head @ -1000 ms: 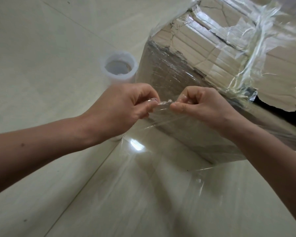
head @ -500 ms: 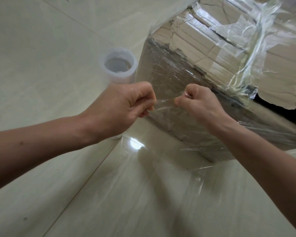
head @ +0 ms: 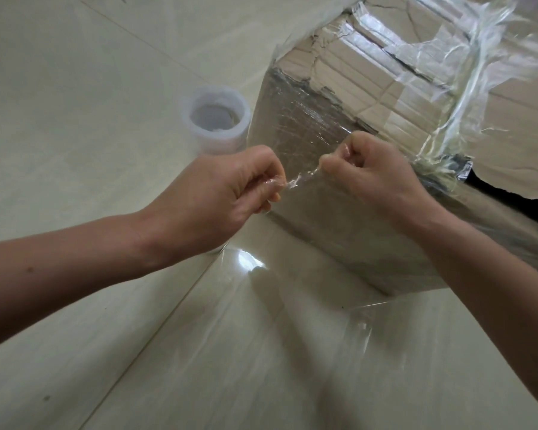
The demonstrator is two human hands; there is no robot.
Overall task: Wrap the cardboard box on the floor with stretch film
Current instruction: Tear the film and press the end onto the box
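A worn cardboard box [head: 385, 97] wrapped in shiny clear film stands on the floor at the upper right. Its top flaps are torn. A roll of stretch film [head: 215, 122] stands upright just left of the box. A sheet of clear stretch film [head: 302, 181] stretches toward me in front of the box's near corner. My left hand [head: 224, 193] and my right hand [head: 376, 175] each pinch the film's top edge, a short twisted strip pulled taut between them.
Pale glossy floor tiles [head: 75, 88] spread all around, with a grout line running diagonally toward me. The loose film hangs down over the floor in front of me. A dark gap [head: 503, 193] shows under a torn flap at the right.
My hands have drawn apart, the right one rising toward the box, so the film strip between them is longer and tauter.
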